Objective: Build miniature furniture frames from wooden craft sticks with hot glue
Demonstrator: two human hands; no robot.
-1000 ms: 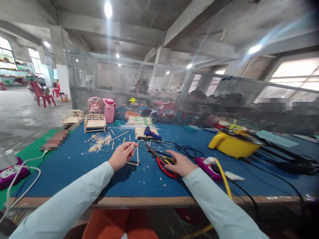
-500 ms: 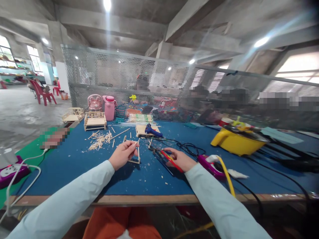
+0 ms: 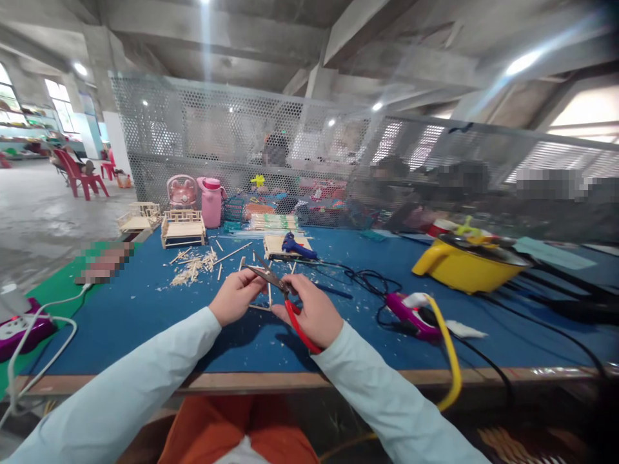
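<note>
My left hand is closed in a pinch on a thin wooden stick, mostly hidden by the fingers. Just under it lies a small frame of wooden sticks, partly covered by both hands. Red-handled scissors are in my right hand, their blades apart and pointing left at the fingertips of my left hand. Beyond the hands, a blue glue gun rests on a flat wooden piece. Loose stick offcuts are heaped to the left.
Two small wooden stick furniture models stand at the back left, near a pink bottle. On the right are a purple power strip with cables and a yellow pan. A perforated metal screen borders the blue table.
My right hand has brought the scissors leftward and up to my left hand, with the blades now beside its fingertips. My left hand has stayed nearly in place.
</note>
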